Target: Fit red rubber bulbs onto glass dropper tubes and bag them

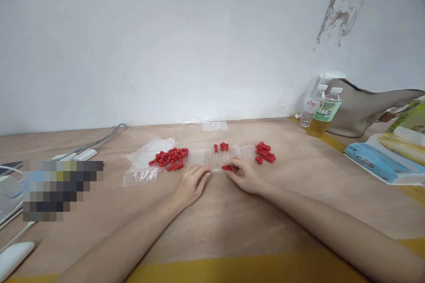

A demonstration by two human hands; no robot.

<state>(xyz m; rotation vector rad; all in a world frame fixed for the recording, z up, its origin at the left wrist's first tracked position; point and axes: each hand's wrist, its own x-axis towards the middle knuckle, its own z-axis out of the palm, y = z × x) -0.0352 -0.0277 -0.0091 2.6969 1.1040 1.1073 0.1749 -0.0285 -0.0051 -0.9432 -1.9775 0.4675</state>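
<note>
Pinched in my left hand (194, 182) is a clear thin dropper tube (215, 170) lying level, its free end pointing right. My right hand (243, 174) grips a red rubber dropper bulb (227, 168) between thumb and fingers, a small gap from the tube's end. Just beyond my hands lies a row of clear dropper tubes (198, 157). A few of them carry red bulbs (224, 147) at their far ends. Loose red bulbs (172, 157) are heaped left of the row, partly on plastic bags. Another small pile of red bulbs (264, 153) sits to its right.
Clear plastic bags (141, 177) lie at the left, and a flat clear bag (215, 126) rests near the wall. Two bottles (323, 112), a grey bag (352, 110) and a blue tissue pack (372, 162) stand or lie right. Cables (96, 141) and a white mouse-like object (15, 258) are left.
</note>
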